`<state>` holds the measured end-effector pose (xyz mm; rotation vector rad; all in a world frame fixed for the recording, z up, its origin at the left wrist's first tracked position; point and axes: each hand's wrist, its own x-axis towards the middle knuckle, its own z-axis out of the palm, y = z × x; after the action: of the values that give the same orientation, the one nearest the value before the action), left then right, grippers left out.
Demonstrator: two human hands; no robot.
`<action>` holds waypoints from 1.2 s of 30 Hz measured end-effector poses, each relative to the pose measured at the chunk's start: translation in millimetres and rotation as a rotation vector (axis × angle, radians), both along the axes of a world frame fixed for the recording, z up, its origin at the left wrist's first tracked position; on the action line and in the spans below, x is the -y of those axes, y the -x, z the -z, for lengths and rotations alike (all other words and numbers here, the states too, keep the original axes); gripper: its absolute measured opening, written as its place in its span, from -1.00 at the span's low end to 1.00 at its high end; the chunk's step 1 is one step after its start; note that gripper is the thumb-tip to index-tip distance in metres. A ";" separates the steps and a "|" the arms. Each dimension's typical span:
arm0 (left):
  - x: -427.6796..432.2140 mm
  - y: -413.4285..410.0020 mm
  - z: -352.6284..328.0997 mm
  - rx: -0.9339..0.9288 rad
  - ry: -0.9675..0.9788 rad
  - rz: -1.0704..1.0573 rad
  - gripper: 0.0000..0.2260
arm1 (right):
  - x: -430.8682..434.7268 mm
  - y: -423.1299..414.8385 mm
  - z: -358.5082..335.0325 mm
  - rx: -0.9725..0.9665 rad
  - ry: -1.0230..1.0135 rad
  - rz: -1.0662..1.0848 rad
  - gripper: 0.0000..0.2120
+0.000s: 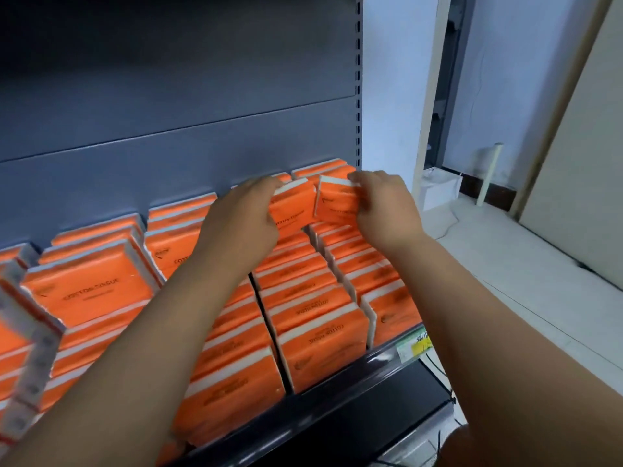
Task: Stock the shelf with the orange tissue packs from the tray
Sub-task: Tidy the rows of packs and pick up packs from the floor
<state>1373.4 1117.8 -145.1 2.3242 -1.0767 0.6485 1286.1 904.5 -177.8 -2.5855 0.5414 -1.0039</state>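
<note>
**Two packs held over the far right end of the shelf**

One orange tissue pack (294, 205) is gripped in the left hand (242, 217), whose fingers curl round its left edge. A second pack (335, 202), just to its right and nearly touching it, is held by the right hand (387, 207), with its fingertips pinching the upper right corner. Both packs face the viewer, white edge uppermost. Their long sides run roughly left to right, each tipped a little.

The packs hang above the far ends of the two rightmost rows (317, 318), just near of the last packs standing against the grey back panel (168, 129). Each hand sits on the outer side of its pack, so the packs lie inward from the fingers. The slots they seem bound for lie below and slightly far of them. My guess is that each pack has to go straight down with its face parallel to its neighbours. The right hand is nearer the slotted upright (358, 96) at the end of the shelf (337, 394), which leaves it little room on that side.

Further rows of orange packs fill the shelf to the left. A yellow-and-green price label (413, 348) sits on the front rail near the right end.
</note>
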 end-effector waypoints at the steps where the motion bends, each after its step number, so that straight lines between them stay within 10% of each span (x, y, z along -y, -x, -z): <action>1: 2.3 -4.4 1.0 0.008 -0.002 -0.015 -0.45 | 4.1 -5.1 -1.8 -0.007 0.014 -0.020 -0.45; 36: 6.8 -25.8 11.1 0.149 -0.236 -0.201 -0.70 | -11.4 -27.1 6.4 -0.313 0.246 0.014 -0.24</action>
<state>1399.2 1111.1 -156.2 2.6481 -1.0398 0.8198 1313.2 915.9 -184.3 -2.9881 0.5409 -0.7098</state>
